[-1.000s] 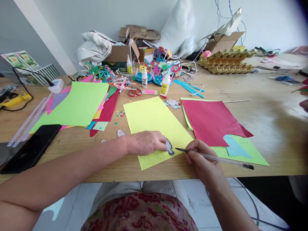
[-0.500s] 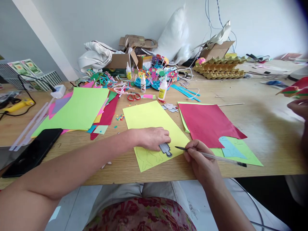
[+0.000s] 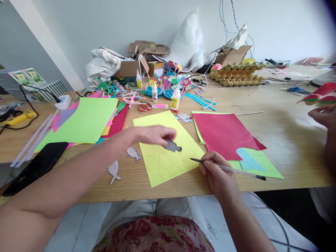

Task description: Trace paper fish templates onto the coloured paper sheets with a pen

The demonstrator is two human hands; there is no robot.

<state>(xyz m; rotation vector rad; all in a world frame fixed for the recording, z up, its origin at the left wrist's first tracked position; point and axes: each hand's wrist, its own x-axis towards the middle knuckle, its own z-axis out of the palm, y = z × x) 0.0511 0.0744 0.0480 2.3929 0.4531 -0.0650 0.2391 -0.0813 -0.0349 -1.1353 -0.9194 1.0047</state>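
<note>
My left hand (image 3: 157, 135) pinches a grey fish cutout (image 3: 173, 146) above the yellow sheet (image 3: 160, 126). Three pencil-thin fish outlines show on the lower part of that sheet. In my right hand (image 3: 219, 173) is a pen (image 3: 236, 171), its dark tip pointing left over the sheet's right corner. Two more fish cutouts lie on the table left of the sheet, one striped (image 3: 133, 153) and one plain (image 3: 114, 171). Behind the sheet rests a small pile of cutouts (image 3: 184, 117).
Red paper (image 3: 228, 134) overlaps green paper at right. Coloured sheets (image 3: 81, 119) and a black phone (image 3: 35, 168) lie left. Glue bottles (image 3: 175, 98), red scissors (image 3: 144, 106) and egg trays (image 3: 236, 75) stand farther back. Another person's hand (image 3: 322, 116) holds something red at the right edge.
My left hand has lifted the grey cutout off the yellow sheet, uncovering the outlines. The two cutouts at left now show past my forearm. My right hand still holds the pen.
</note>
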